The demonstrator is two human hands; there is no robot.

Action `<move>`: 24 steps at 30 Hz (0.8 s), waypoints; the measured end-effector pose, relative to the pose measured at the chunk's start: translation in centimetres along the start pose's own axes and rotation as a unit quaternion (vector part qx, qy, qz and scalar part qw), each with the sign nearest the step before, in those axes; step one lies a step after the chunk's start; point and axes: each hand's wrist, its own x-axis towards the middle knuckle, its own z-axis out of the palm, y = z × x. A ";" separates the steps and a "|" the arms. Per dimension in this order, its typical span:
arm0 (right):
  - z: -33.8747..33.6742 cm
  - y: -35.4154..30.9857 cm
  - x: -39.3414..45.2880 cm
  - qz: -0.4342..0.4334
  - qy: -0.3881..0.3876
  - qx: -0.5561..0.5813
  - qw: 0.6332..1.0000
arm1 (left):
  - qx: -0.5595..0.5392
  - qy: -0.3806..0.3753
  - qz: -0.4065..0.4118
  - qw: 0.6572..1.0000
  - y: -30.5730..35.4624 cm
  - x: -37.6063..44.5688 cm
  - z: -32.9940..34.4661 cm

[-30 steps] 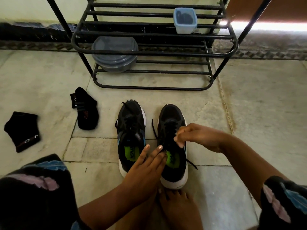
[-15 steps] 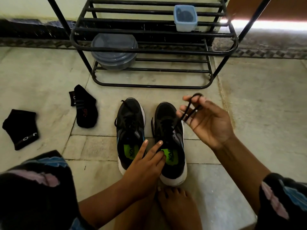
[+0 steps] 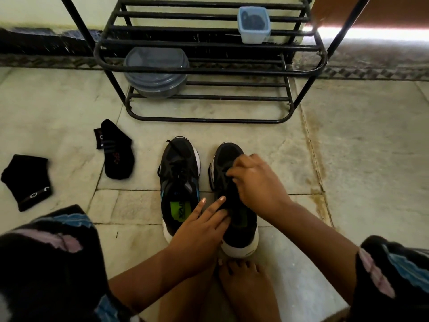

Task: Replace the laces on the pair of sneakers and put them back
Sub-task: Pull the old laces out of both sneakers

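- Nearest the viewer: bare feet [image 3: 241, 273] rest on the pale stone-tile floor [image 3: 348, 159], just behind the heels of the pair of shoes.
- Left hand [image 3: 199, 231]: fingers straight and slightly spread, pressing on the collar of the right-side black mesh sneaker with white sole [image 3: 234, 205], apparently steadying it.
- Right hand [image 3: 257, 182]: fingers curled over the lace area of the same sneaker, seemingly pinching the black lace [image 3: 226, 173]; the exact grip is hidden beneath the knuckles.
- Left-side black sneaker with green insole label [image 3: 180, 184]: stands just beside its mate, fully laced, untouched.
- Judged progress: early stage; unlacing of the first shoe appears under way. No replacement laces are visible. Remaining: stripping both shoes, relacing, returning them.
- Farther left: two black ankle socks [image 3: 118, 152] lie apart on the floor.
- Farthest: black metal shoe rack [image 3: 209, 70], the likely destination, holding a grey lidded round container [image 3: 155, 73] and a small pale-blue square tub [image 3: 254, 24].
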 end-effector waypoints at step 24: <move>1.5 1.5 0.2 -0.016 -0.078 0.033 0.996 | 0.008 -0.012 -0.002 1.000 -0.2 0.0 0.4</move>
